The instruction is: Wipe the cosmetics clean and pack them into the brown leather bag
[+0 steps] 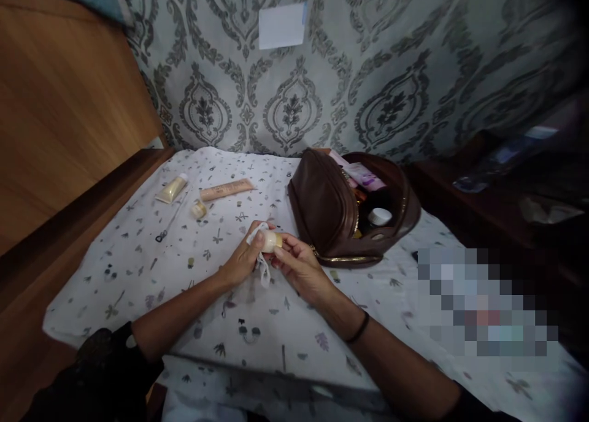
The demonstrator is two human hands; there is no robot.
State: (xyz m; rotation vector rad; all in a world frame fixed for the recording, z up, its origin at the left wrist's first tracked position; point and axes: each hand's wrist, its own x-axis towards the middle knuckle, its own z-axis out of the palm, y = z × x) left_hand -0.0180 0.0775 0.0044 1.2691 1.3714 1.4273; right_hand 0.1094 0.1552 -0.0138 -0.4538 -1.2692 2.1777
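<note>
Between my two hands, over the middle of the patterned white cloth, is a small pale bottle [269, 241] with a gold-coloured end, lying nearly sideways. My left hand [247, 256] grips its pale body together with a crumpled white cloth [264, 270] that hangs below. The fingers of my right hand [301, 265] are closed round the gold end. Just beyond my right hand stands an open brown bag [322, 204], with pink packets [363, 176] and a white-lidded jar [380, 216] inside.
A pink tube [227, 189], a small gold-and-cream jar [199, 210] and a gold tube [172, 189] lie on the patterned cloth [151, 256] at the left. Wooden furniture [69, 91] borders the left side. A clear bottle [501, 155] lies at the right. A blurred patch covers the near right.
</note>
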